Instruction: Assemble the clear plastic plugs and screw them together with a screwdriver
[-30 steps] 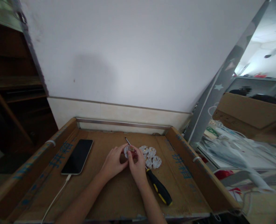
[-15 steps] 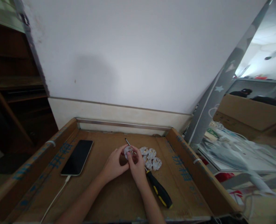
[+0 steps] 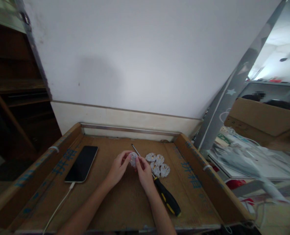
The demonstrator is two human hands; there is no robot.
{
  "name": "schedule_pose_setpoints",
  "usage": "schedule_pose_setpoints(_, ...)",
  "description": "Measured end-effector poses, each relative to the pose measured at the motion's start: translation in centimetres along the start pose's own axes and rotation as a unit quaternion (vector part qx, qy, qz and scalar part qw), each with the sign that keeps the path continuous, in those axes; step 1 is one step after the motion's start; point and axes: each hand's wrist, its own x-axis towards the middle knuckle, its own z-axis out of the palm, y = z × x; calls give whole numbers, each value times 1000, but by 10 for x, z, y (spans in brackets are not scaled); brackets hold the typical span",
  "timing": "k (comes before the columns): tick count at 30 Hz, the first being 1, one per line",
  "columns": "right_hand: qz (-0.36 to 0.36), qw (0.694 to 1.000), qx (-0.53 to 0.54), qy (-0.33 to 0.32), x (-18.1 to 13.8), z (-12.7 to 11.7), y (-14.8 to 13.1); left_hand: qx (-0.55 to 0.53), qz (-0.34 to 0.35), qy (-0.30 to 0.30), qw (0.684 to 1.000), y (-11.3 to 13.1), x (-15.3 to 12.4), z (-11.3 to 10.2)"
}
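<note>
Between my two hands is a small round clear plastic piece point(image 3: 133, 159), held above the cardboard. My left hand point(image 3: 120, 165) pinches its left side with thumb and fingers. On the other side, my right hand point(image 3: 144, 170) grips the right edge, thumb in front. Right of the hands lies a cluster of several similar clear pieces point(image 3: 155, 169) with small brass-coloured parts. A screwdriver with a black and yellow handle point(image 3: 168, 197) rests on the cardboard; its shaft runs under my right hand, and the tip shows beyond the fingers.
A phone point(image 3: 81, 164) with a white charging cable point(image 3: 59, 206) lies at the left. Raised cardboard walls point(image 3: 203, 178) border the work surface, and a white wall point(image 3: 140, 58) stands behind. At the right are a cluttered table point(image 3: 252, 160), a cardboard box point(image 3: 267, 116) and a partly visible person.
My left fingers have shifted from spread around the clear piece to a closer pinch at its left edge. The piece has turned and now shows its face more. Phone and screwdriver stay put.
</note>
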Motion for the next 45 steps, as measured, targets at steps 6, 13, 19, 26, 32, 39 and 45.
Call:
schedule_pose_setpoints(6,-8,1000,2,4,0,0,0,51,5,5,999,-1,0,-1)
schedule_pose_setpoints(13,-4,1000,-5,-15,0,0,0,43,-7,-9,999,5,-2,-3)
schedule_pose_setpoints(19,-1,1000,-11,-24,0,0,-5,-3,-17,-23,1000,5,-1,-1)
schedule_pose_setpoints(26,11,999,-29,-35,-1,0,-8,-28,-19,-21,999,3,0,-2)
schedule_pose_setpoints(32,-10,999,-49,-18,-2,-1,-7,-46,-24,-25,998,1,1,0)
schedule_pose_setpoints(39,-25,998,-57,-9,-5,0,-9,33,8,-22,999,3,-2,-2)
schedule_pose_setpoints(45,-33,999,-37,-2,-3,0,-11,45,28,-32,998,4,-4,-1)
